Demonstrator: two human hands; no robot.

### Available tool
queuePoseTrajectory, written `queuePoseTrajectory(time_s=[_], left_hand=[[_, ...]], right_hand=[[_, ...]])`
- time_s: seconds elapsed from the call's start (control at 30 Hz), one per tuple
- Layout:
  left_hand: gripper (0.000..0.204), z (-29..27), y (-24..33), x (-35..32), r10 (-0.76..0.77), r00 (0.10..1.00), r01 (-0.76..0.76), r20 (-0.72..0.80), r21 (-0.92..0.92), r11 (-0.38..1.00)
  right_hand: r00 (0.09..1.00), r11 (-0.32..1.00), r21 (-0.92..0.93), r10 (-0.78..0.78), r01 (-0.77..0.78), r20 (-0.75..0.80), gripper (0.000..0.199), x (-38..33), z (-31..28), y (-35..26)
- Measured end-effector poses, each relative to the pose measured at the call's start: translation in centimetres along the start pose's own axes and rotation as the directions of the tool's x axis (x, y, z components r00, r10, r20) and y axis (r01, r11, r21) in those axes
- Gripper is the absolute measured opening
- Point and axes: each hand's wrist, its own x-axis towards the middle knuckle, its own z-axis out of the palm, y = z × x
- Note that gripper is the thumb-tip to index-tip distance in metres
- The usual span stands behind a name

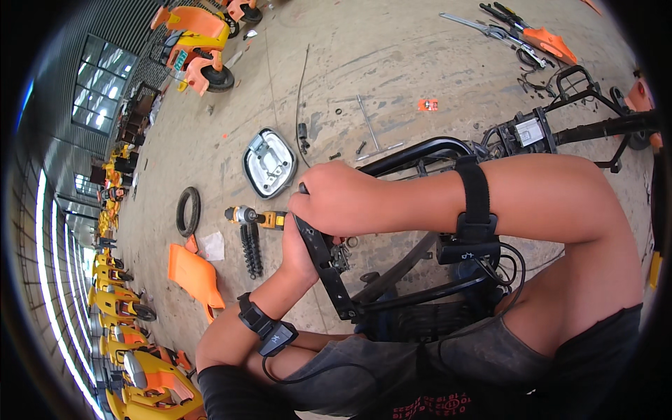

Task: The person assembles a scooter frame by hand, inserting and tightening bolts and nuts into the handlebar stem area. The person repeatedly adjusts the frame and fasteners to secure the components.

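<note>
A black metal scooter frame (413, 288) lies across in front of me, its flat drilled end bracket (327, 264) angled up toward my hands. My right hand (337, 199) is closed in a fist at the bracket's upper end; a small dark tip pokes out by the thumb, but what it holds is mostly hidden. Just below, my left hand (299, 250) wraps the bracket from the left side, its fingers largely behind the metal and my right hand. On the floor beyond it lies a yellow and black cordless power tool (255, 217).
Near the power tool are a black spring shock absorber (251, 250), a tyre (188, 211), an orange panel (194, 275) and a silver-black cover (269, 164). A T-shaped metal rod (369, 124) lies farther off. Yellow scooters (122, 301) line the left; another scooter (199, 49) stands at the back.
</note>
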Motion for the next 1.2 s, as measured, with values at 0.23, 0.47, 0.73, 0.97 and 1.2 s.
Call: queuePoseTrajectory(time_s=[0.23,0.47,0.73,0.97,1.2], left_hand=[[0.060,0.2,-1.5,0.1,0.125,0.940,-0.100,-0.317,0.095,0.990],[0.065,0.9,0.1,-0.2,0.010,0.987,-0.006,-0.159,0.024,1.000],[0.072,1.4,0.0,-0.2,0.038,0.978,-0.016,-0.204,0.110,0.994],[0.068,1.2,-0.3,-0.5,0.049,0.978,-0.030,-0.201,0.098,0.995],[0.064,1.4,-0.1,-0.2,0.038,0.976,-0.015,-0.216,0.107,0.994]], right_hand=[[0.824,0.742,-0.397,-0.562,0.541,0.071,0.031,-1.4,1.8,1.7],[0.719,0.471,-0.548,-0.375,0.691,0.585,0.027,-6.3,3.6,3.2],[0.706,0.677,-0.491,-0.061,0.549,0.706,0.043,-6.3,2.8,2.3],[0.723,0.599,-0.544,-0.089,0.588,0.685,0.041,-6.8,4.7,6.1],[0.795,0.637,-0.557,-0.150,0.533,0.588,0.032,-7.0,4.8,6.5]])
